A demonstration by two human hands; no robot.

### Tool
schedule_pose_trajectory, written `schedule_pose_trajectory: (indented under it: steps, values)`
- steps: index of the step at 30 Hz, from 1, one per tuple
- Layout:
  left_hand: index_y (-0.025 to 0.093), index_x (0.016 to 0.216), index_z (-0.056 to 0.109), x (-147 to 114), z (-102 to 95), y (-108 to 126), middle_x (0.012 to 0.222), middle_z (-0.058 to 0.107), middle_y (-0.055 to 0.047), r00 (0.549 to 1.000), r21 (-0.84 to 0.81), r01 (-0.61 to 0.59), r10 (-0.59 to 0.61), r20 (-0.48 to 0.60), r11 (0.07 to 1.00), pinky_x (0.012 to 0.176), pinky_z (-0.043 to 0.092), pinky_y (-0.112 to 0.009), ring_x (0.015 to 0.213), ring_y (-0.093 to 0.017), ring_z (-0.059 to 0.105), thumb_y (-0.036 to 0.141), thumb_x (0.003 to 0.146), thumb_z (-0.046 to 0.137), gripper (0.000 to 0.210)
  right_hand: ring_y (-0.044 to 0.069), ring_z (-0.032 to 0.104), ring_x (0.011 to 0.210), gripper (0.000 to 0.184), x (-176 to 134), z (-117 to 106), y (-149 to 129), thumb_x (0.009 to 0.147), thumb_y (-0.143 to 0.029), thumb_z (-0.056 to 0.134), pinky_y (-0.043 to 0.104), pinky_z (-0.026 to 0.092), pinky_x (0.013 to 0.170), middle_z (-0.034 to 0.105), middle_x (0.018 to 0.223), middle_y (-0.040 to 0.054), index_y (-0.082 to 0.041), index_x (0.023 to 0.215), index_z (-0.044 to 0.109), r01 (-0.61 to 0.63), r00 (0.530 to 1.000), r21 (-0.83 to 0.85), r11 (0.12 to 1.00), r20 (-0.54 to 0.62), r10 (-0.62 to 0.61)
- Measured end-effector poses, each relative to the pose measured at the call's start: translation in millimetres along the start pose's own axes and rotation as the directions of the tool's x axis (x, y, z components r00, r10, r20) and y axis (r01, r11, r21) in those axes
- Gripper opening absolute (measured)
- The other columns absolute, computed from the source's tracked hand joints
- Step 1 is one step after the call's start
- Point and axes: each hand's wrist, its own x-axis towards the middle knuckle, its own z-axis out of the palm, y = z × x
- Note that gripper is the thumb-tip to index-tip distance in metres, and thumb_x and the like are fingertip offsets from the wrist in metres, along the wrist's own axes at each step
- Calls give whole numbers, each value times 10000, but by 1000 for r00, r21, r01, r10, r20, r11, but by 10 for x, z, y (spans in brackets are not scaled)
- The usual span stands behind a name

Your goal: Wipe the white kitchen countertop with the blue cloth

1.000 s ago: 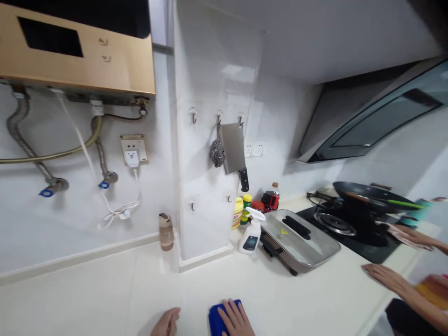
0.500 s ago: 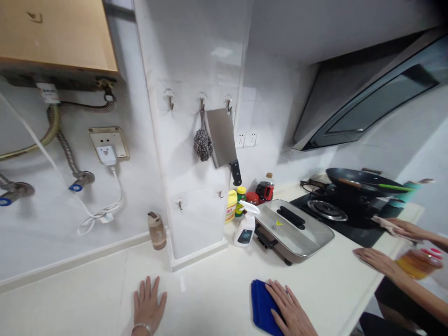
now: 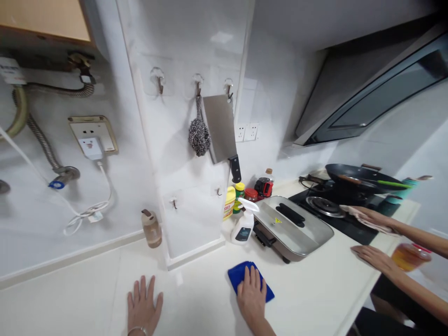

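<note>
A folded blue cloth lies on the white countertop, in front of the spray bottle. My right hand presses down on it, fingers slightly bent and gripping it against the surface; the palm covers part of the cloth. Farther left, my left hand rests flat on the counter with its fingers spread and nothing in them. It wears a bracelet. A white spray bottle stands upright beyond my right hand, next to a rectangular electric pan with its lid on.
At the right, another person's hand holds a pale cloth on the stove; their other hand rests on the counter edge. A wok sits behind. A cleaver and scourer hang on the pillar. A brown bottle stands left.
My right hand has slid the blue cloth leftward and away from me, turning it. My left hand stays flat. The other person's pale cloth has moved left on the stove. The view has shifted slightly.
</note>
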Motion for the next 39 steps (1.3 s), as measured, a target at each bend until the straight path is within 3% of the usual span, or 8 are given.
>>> schedule_pose_trajectory:
  steps: [4, 8, 13, 18, 27, 32, 36, 39]
  values:
    - [201, 1468, 281, -5, 64, -14, 1608, 201, -128, 1000, 13, 3, -3, -6, 1000, 1194, 80, -536, 1480, -346, 100, 460, 885, 322, 639, 378, 334, 1376, 591, 120, 178, -331, 877, -272, 354, 650, 254, 1084, 387, 1470, 222, -96, 1441, 351, 45, 997, 52, 998, 63, -49]
    - [217, 1466, 294, 33, 203, -66, 1604, 225, -107, 999, 44, 14, -12, -44, 999, 1190, 101, -545, 1481, -339, 109, 481, 869, 347, 654, 339, 359, 1369, 562, 374, 217, -344, 840, -253, 386, 583, 254, 1119, 441, 1443, 193, -99, 1375, 460, 163, 967, 17, 986, 198, -163]
    - [220, 1448, 343, 49, 287, -64, 1587, 270, -122, 992, 77, -17, 26, -122, 997, 1186, 104, -551, 1475, -350, 131, 463, 864, 359, 633, 347, 360, 1363, 572, 573, 332, -461, 839, -253, 373, 581, 256, 1112, 425, 1450, 211, -71, 1377, 448, 95, 974, -89, 991, 214, -74]
    - [213, 1430, 376, 1, 224, -16, 1576, 301, -123, 991, 41, -4, 9, -137, 999, 1187, 118, -549, 1469, -347, 163, 413, 864, 385, 601, 437, 293, 1371, 610, 472, 393, -908, 874, -240, 311, 665, 237, 1060, 308, 1471, 322, 43, 1414, 315, 17, 976, -206, 978, 218, 29]
    - [216, 1418, 396, -33, 189, -41, 1559, 330, -133, 987, -16, -21, 18, -161, 1000, 1181, 145, -569, 1455, -357, 210, 394, 848, 427, 598, 437, 347, 1341, 596, 145, 251, -1875, 876, -238, 326, 649, 268, 1046, 351, 1450, 316, 23, 1412, 337, 158, 936, -359, 920, 351, -24]
    - [234, 1416, 396, -62, 207, -48, 1556, 338, -123, 985, -34, -18, 11, -174, 999, 1180, 164, -568, 1450, -349, 232, 397, 846, 438, 594, 382, 404, 1322, 575, 231, 62, -1720, 897, -301, 361, 570, 366, 1017, 359, 1475, 251, -62, 1420, 371, 305, 849, -182, 935, 497, -180]
    - [236, 1411, 403, -63, 255, -66, 1553, 343, -125, 979, -49, -12, 2, -204, 999, 1183, 154, -573, 1448, -352, 236, 398, 840, 446, 595, 318, 274, 1416, 541, 253, 73, -1478, 929, -384, 360, 629, 259, 1093, 250, 1556, 118, -281, 1459, 311, 460, 804, 43, 887, 405, -436]
    - [236, 1410, 406, -53, 255, -78, 1551, 349, -118, 980, -61, -10, -2, -200, 998, 1183, 163, -567, 1445, -345, 248, 406, 842, 444, 594, 314, 278, 1416, 527, 144, 141, -1413, 945, -414, 345, 641, 288, 1074, 271, 1546, 105, -329, 1461, 280, 448, 823, 75, 891, 354, -444]
